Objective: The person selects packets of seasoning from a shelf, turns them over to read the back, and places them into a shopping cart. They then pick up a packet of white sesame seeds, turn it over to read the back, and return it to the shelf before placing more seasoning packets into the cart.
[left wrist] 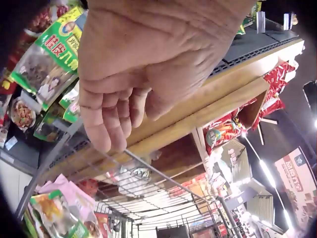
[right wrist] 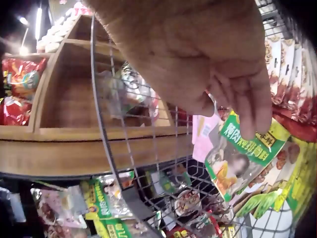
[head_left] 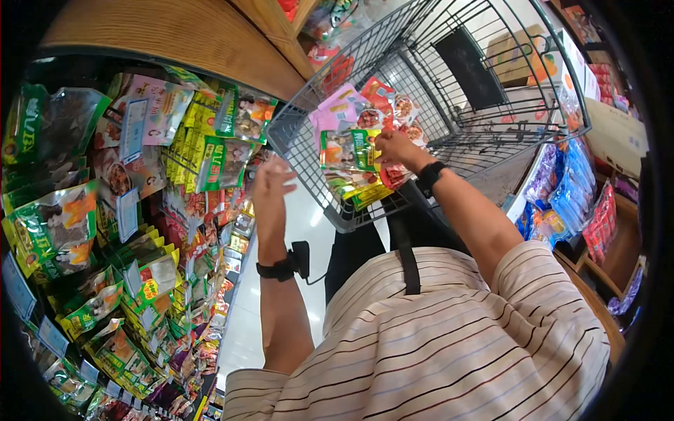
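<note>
The left hand (head_left: pixel 270 189) is raised between the packed shelf and the cart, fingers loosely bent and holding nothing. Its palm (left wrist: pixel 158 54) fills the top of the left wrist view. Inside the cart, the right hand (head_left: pixel 399 151) is over a green and yellow food bag (head_left: pixel 358 149). In the right wrist view, fingertips of the right hand (right wrist: pixel 237 94) overlap the top of that bag (right wrist: pixel 242 153), with the thumb apart; firm contact cannot be told. Pink packets (head_left: pixel 340 109), red packets (head_left: pixel 378 92) and more yellow-green bags (head_left: pixel 365 195) lie around it.
The wire cart (head_left: pixel 342 223) stands in front of the person. Hanging bags (head_left: pixel 53 224) with price tags (head_left: pixel 128 214) fill the shelf at the left, below a wooden ledge (head_left: pixel 161 31). Blue packets (head_left: pixel 572 182) and cardboard boxes (head_left: pixel 614 133) are at the right.
</note>
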